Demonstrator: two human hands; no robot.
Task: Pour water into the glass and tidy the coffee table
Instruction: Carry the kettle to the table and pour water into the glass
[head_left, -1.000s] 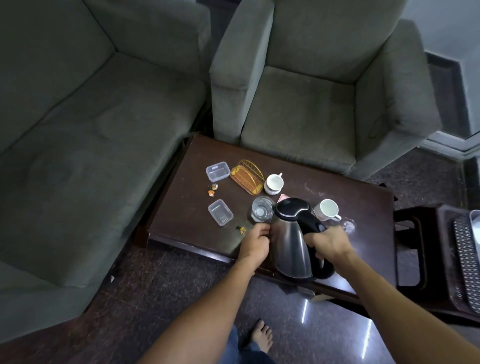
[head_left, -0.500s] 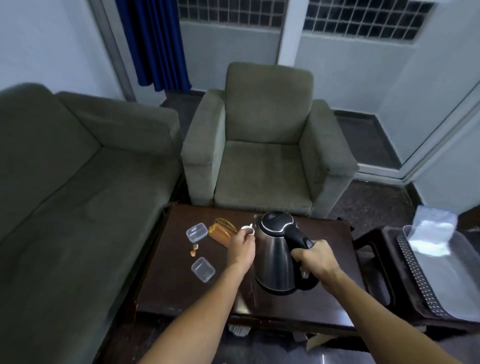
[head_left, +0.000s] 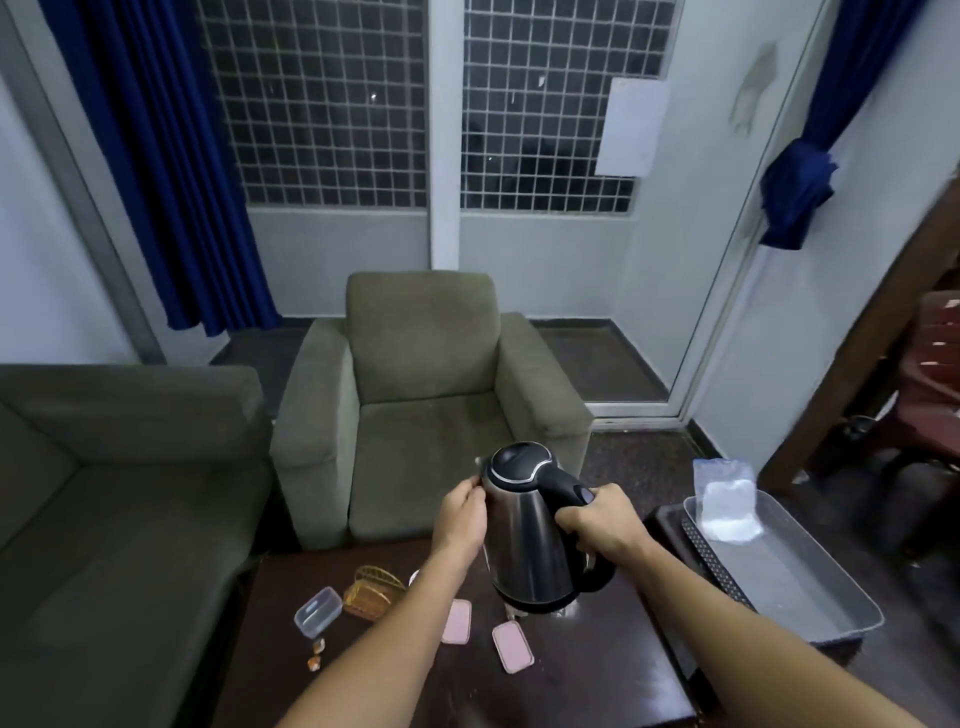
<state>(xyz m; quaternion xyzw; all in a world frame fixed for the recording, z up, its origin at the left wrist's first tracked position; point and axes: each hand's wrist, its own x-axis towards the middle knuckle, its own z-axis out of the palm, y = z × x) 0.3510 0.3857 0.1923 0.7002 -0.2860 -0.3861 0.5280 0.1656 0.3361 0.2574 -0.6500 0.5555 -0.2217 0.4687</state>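
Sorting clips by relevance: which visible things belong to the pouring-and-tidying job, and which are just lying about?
Job: kettle, gripped by right hand, left hand against it; coffee table; clear container, pink lids, wire basket.
Lying about: armchair, sofa, grey tray, plastic bag, blue curtains.

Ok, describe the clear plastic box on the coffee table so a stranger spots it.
Find the dark coffee table in front of the armchair. At its left side, just left of the gold wire basket, sits the clear plastic box. Unlike the pink lids, it is see-through.
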